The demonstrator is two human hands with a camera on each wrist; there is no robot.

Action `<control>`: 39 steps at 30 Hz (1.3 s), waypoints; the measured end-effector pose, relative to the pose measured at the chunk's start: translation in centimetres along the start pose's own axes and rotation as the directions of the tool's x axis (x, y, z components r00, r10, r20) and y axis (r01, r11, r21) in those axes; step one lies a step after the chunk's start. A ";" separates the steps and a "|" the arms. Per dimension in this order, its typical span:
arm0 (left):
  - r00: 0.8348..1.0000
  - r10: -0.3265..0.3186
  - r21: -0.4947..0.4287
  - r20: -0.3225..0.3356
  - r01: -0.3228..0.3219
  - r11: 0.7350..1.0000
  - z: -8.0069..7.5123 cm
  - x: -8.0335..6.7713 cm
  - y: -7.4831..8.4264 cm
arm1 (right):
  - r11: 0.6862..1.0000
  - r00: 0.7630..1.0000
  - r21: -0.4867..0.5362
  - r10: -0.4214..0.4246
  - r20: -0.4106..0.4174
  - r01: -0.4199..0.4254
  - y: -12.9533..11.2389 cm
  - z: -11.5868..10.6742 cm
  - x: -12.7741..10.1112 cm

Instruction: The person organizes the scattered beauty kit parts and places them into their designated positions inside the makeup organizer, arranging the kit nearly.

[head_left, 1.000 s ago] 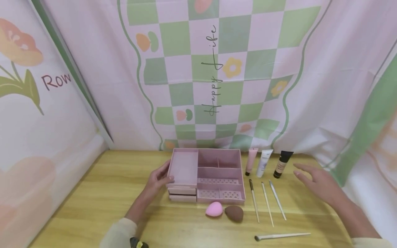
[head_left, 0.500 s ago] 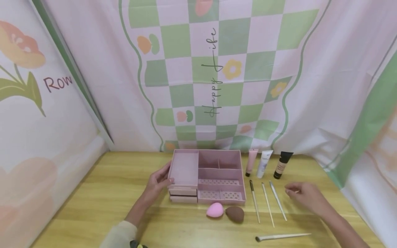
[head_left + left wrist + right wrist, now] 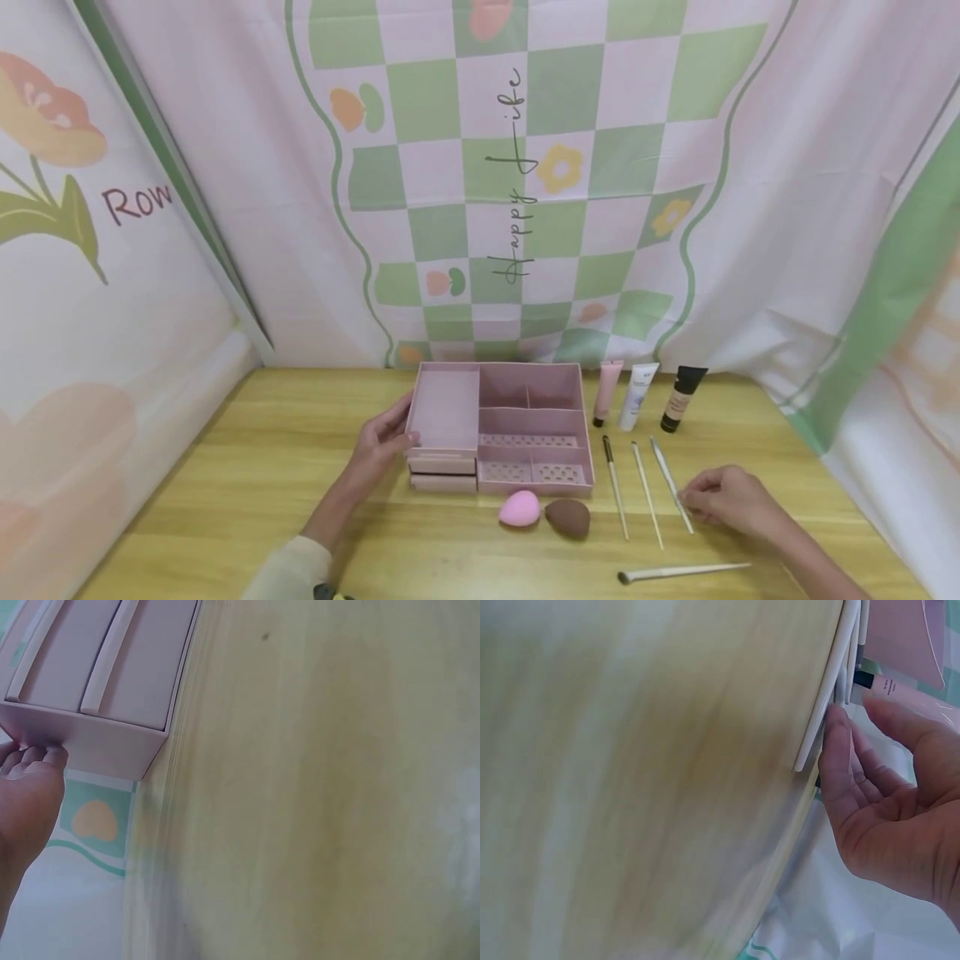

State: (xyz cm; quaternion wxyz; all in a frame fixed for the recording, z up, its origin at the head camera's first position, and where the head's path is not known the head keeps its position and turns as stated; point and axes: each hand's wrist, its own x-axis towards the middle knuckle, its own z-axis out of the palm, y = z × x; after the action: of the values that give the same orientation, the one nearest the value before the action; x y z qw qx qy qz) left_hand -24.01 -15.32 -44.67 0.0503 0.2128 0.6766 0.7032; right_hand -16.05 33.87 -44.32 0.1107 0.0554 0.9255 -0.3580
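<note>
1. Nearest on the wooden table (image 3: 225, 500), a long pale brush (image 3: 682, 572) lies crosswise at the near right.
2. Just beyond it, the right hand (image 3: 723, 497) rests on the table with its fingertips (image 3: 838, 724) touching the handle of the rightmost makeup brush (image 3: 670, 482). The fingers are only loosely bent, and no closed grasp shows.
3. That brush lies flat, running near to far, as the right one of three parallel brushes; the middle brush (image 3: 647, 493) and the dark-tipped left brush (image 3: 615, 486) lie just beside it.
4. Left of these, a pink sponge (image 3: 519, 507) and a brown sponge (image 3: 567, 517) touch each other just in front of the pink organiser (image 3: 498, 425).
5. The left hand (image 3: 382, 440) rests against the organiser's left side, fingers laid along its wall, clasping nothing.
6. Farthest, right of the organiser, stand a pink tube (image 3: 607, 392), a white tube (image 3: 637, 395) and a dark-capped bottle (image 3: 681, 397).
</note>
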 end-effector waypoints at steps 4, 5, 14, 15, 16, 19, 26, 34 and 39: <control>1.000 -0.012 -0.004 -0.015 0.012 1.000 0.0 -0.1 -0.1 | 0.998 1.000 -0.056 0.018 -0.008 -0.018 -0.1 0.2 0.3; 1.000 -0.012 -0.002 -0.016 0.012 1.000 0.0 -0.1 -0.1 | 0.998 1.000 -0.065 0.021 -0.011 -0.022 -0.2 0.2 0.4; 1.000 -0.017 -0.012 -0.001 0.017 1.000 0.0 0.0 0.0 | 0.998 0.999 -0.044 0.042 -0.013 -0.043 -0.4 0.2 0.6; 1.000 -0.018 -0.015 -0.001 0.018 1.000 0.0 0.0 0.0 | 0.998 0.998 -0.044 0.054 -0.018 -0.054 -0.5 0.2 0.7; 1.000 -0.018 -0.019 -0.004 0.018 1.000 0.0 0.0 0.0 | 0.997 0.998 -0.045 0.057 -0.020 -0.058 -0.6 0.2 0.7; 1.000 -0.012 -0.027 -0.003 0.012 1.000 0.0 0.0 0.0 | 0.996 0.998 -0.060 0.062 -0.033 -0.063 -0.7 0.3 0.9; 1.000 0.015 -0.028 0.006 -0.015 1.000 -0.1 0.1 -0.4 | 0.990 0.995 -0.108 0.091 -0.044 -0.095 -1.0 0.8 1.1; 0.996 0.081 -0.018 0.026 -0.081 0.997 -0.1 0.0 -0.7 | 0.987 0.995 -0.131 0.085 -0.046 -0.090 -0.9 1.0 1.2; 0.997 0.073 -0.028 0.024 -0.072 0.997 0.1 0.1 -0.5 | 0.993 0.997 -0.093 0.073 -0.028 -0.075 -0.8 0.5 1.3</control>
State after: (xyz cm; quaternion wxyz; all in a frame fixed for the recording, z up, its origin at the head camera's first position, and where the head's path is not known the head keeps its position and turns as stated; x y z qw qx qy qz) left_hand -24.16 -15.19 -45.16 0.0361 0.2455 0.6581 0.7109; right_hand -17.39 32.98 -44.52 0.1149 0.0888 0.9398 -0.3092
